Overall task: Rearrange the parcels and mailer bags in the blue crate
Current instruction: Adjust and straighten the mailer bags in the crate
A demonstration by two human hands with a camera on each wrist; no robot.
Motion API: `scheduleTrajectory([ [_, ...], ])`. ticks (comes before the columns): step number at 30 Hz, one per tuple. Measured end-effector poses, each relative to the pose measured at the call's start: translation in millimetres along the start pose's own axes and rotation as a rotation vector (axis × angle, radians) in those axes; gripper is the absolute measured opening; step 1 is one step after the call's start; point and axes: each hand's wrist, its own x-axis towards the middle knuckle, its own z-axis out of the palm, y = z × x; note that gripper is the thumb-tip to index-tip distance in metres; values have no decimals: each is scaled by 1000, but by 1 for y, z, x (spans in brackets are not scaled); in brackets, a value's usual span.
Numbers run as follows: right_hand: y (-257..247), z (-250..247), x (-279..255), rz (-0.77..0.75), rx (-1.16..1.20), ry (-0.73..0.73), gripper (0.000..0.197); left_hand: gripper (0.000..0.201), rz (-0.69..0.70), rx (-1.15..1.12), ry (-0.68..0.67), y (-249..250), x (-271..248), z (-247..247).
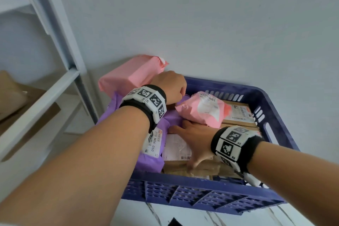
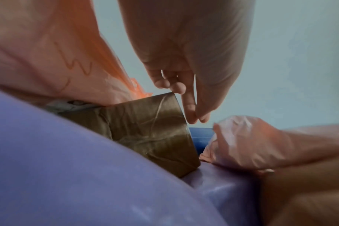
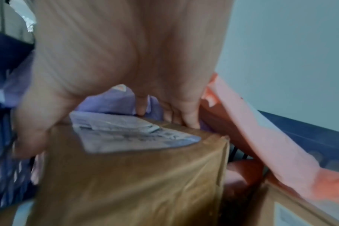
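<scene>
The blue crate (image 1: 273,106) holds several parcels. My left hand (image 1: 176,91) reaches down into its far left corner. In the left wrist view its fingertips (image 2: 192,117) pinch the upper edge of a taped brown box (image 2: 145,134), wedged between a purple mailer (image 2: 68,168) and a large pink mailer (image 2: 48,61). My right hand (image 1: 183,145) spans the top of a labelled brown box (image 1: 183,169) near the crate's front. The thumb and fingers (image 3: 190,120) grip opposite edges of that box (image 3: 135,175). A small pink mailer (image 1: 201,110) lies just beyond the right hand.
Another labelled brown box (image 1: 238,113) fills the crate's back right. The large pink mailer (image 1: 128,77) sticks out over the crate's far left rim. A white shelf unit (image 1: 45,97) stands at the left. The crate rests on a marble-patterned surface (image 1: 183,214) against a pale wall.
</scene>
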Motion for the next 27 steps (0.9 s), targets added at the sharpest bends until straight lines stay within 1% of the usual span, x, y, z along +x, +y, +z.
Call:
scheduleTrajectory([
  [3,5,9,1,18,72,-42,127,27,-12,1,16,-1,2,0],
  [5,8,5,0,-8,114,-84,128,27,-18,15,19,-1,2,1],
  [8,7,-4,-3,-53,73,-199,119,27,-17,24,18,1,3,1],
  [10,6,-6,-2,-47,23,-225,106,27,-17,37,15,1,4,1],
  [12,2,-7,-1,-32,-22,-237,85,26,-20,48,19,1,4,2],
  [14,-2,-12,-2,-53,-78,-210,68,26,-21,52,24,1,3,2],
  [16,-4,-24,-6,-89,-100,-102,45,25,-32,22,23,1,4,2],
  [17,-2,-32,-9,-88,-100,-25,32,25,-49,-3,18,0,5,1],
  [18,3,-40,-12,-69,-90,72,25,24,-69,-30,12,0,5,0],
  [20,17,-52,-18,7,-56,320,24,20,-104,-75,5,0,7,-2],
  [21,26,-53,-19,45,-47,418,30,20,-114,-85,1,1,7,-2],
  [22,34,-52,-21,78,-53,453,46,20,-117,-85,-2,1,7,-2],
  [23,42,-47,-20,110,-85,402,68,22,-120,-79,-4,2,7,-2],
  [24,47,-41,-20,147,-123,317,87,24,-121,-75,-2,3,8,-2],
  [25,49,-34,-18,174,-147,258,96,24,-127,-74,-1,4,8,-2],
  [26,51,-28,-16,183,-146,254,93,25,-129,-74,0,4,8,-1],
  [27,51,-23,-14,180,-131,287,82,25,-134,-73,-3,5,8,-1],
])
